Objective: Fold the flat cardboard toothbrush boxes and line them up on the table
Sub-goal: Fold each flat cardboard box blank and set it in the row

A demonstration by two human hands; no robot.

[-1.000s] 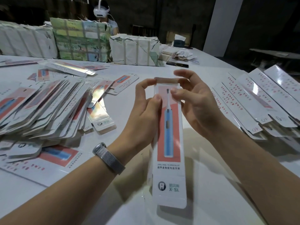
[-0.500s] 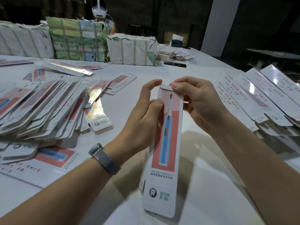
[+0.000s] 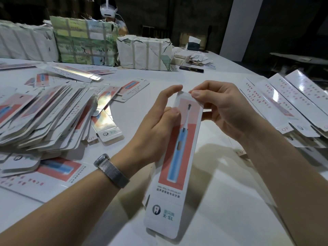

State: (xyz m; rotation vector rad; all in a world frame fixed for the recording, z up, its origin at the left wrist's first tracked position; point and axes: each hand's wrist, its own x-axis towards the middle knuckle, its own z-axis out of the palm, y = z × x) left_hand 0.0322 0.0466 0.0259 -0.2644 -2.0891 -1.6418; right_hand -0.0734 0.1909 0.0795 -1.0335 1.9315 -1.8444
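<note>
I see the white worktop (image 3: 221, 201) filling most of the view. At its far edge stand wrapped bundles (image 3: 85, 41), white ones and a green printed one, with a person in a headset (image 3: 108, 10) behind them. On the left lies a big sloping heap of flat boxes (image 3: 44, 118), fanned over one another. On the right, folded boxes (image 3: 291, 103) lie side by side in a row, touching. A dark phone (image 3: 191, 68) rests near the far bundles, beside a small pile of scraps (image 3: 197, 58).

In the middle I hold one box (image 3: 179, 157) above the worktop, tilted, its printed face with the blue toothbrush toward me and its logo end nearest. My left hand (image 3: 156, 128), with a mesh watch band (image 3: 113, 172) on the wrist, grips the box's left edge near the top, thumb on the front face and forefinger reaching to the top corner. My right hand (image 3: 225, 109) pinches the top end flap between thumb and forefinger, the other fingers curled behind the box.
</note>
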